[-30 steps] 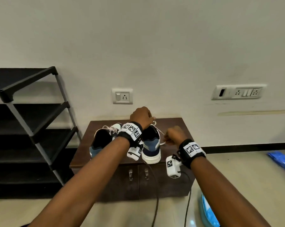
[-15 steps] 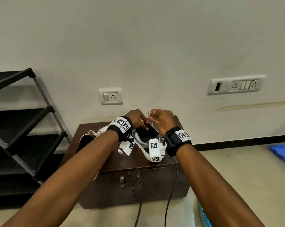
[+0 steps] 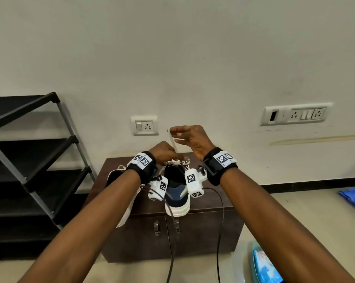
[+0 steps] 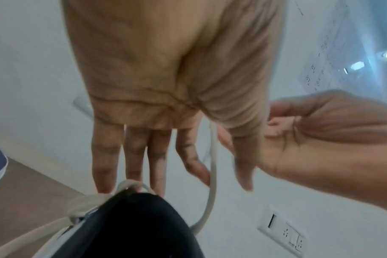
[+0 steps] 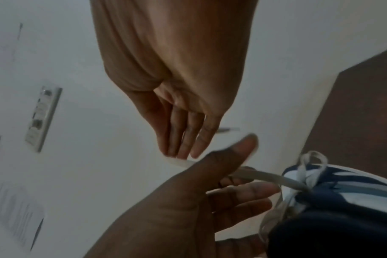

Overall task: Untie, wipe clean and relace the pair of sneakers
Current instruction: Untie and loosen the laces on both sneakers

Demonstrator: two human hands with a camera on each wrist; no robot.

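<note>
Two navy-and-white sneakers stand on a dark brown cabinet. The right sneaker shows its heel and black collar. My left forearm mostly hides the left sneaker. My left hand lies over the right sneaker's lacing, its fingers straight and touching the knot beside the black tongue. My right hand is raised above it and pinches the white lace, which runs taut up from the shoe. The lace passes by my left thumb to my right fingertips.
A black shoe rack stands left of the cabinet. Wall sockets and a switch plate sit on the wall behind. Blue items lie on the floor at the right. Camera cables hang before the cabinet doors.
My right hand came from the shoe's right side to its top, then rose, drawing the lace upward. My left hand stayed on the lacing.
</note>
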